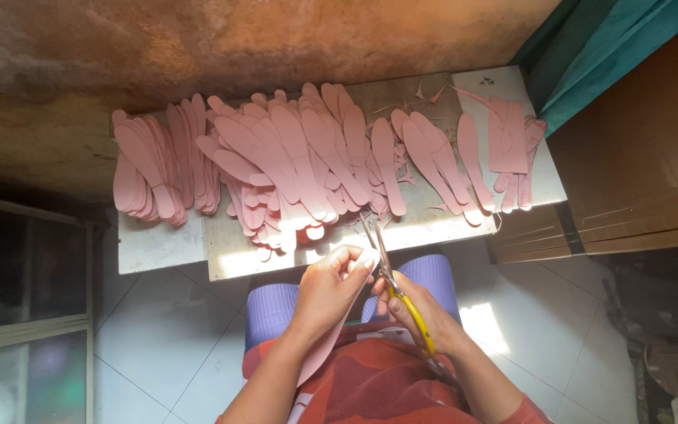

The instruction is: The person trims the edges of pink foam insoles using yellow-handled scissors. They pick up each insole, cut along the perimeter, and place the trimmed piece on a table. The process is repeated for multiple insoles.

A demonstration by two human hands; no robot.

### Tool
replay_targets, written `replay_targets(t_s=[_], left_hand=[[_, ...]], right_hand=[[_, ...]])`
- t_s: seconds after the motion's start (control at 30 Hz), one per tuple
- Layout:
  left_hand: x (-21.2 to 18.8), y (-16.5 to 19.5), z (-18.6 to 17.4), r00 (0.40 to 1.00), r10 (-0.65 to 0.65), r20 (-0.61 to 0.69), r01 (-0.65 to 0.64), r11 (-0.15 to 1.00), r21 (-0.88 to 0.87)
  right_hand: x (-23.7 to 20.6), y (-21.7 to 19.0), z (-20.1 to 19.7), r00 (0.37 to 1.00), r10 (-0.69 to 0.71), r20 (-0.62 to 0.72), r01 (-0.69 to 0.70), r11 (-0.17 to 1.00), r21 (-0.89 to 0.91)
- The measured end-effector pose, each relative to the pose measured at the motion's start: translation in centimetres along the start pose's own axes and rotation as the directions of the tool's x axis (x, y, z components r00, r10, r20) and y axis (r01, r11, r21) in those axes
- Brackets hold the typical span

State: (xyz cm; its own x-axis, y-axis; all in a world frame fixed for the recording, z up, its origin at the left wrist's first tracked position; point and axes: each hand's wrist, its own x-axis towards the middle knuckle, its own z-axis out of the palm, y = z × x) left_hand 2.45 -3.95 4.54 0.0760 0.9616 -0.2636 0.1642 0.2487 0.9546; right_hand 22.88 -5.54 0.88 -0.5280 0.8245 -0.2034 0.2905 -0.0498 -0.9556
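Both hands are working over the person's lap: the left hand [331,284] is gripping one pink sole-shaped sheet [319,349], fingers curled shut around its upper end, while the right hand [421,310] is closing around the yellow handles of one pair of scissors [390,271], whose blades are standing parted and pointing toward the counter [158,245]. Just ahead, this counter is carrying a spread of matching pink cut-outs [300,157], overlapping too densely for an exact count, certainly dozens. One small stack of squarer pink pieces [509,135] is lying at the counter's right end, with thin offcuts [429,94] beside it.
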Motion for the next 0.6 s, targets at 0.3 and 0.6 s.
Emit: replay_targets(t_s=[0.3, 0.6], left_hand=[[-0.18, 0.06, 0.73, 0.995, -0.075, -0.067, 0.075, 0.997, -0.001], [-0.20, 0.42, 0.72, 0.993, -0.085, -0.084, 0.089, 0.995, 0.048]], right_hand=[[0.08, 0.38, 0.31, 0.999, 0.042, -0.011, -0.041, 0.999, 0.012], [0.07, 0.49, 0.21, 1.000, -0.004, 0.007, 0.004, 0.999, -0.040]])
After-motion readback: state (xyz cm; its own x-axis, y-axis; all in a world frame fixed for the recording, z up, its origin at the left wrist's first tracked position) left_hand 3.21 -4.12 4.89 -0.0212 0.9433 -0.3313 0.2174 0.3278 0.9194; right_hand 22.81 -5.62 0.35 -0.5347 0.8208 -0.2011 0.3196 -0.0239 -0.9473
